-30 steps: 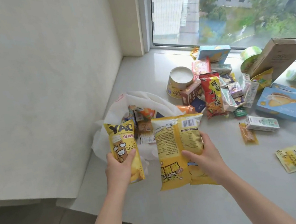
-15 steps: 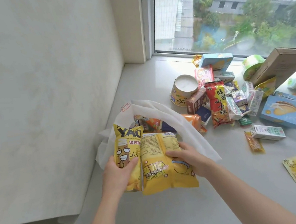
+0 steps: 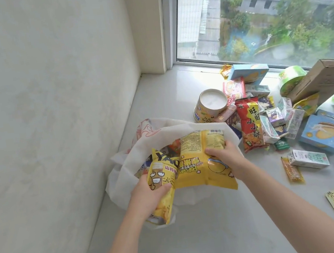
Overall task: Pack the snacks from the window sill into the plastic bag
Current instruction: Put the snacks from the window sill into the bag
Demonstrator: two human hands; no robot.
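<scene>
The left hand point(image 3: 148, 194) clamps the small yellow cartoon-face crisp packet point(image 3: 165, 176); the right hand point(image 3: 227, 158) clamps the large yellow popcorn packet point(image 3: 203, 160). Both sit at the mouth of the white plastic bag point(image 3: 121, 176). The limp rim may fold inward, and the packets could snag or slide onto the sill.

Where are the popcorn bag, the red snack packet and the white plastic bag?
popcorn bag point(image 3: 200, 164): head view, on its yellow front panel.
red snack packet point(image 3: 251, 126): head view, on the middle of its printed face.
white plastic bag point(image 3: 122, 180): head view, on its left wall.
</scene>
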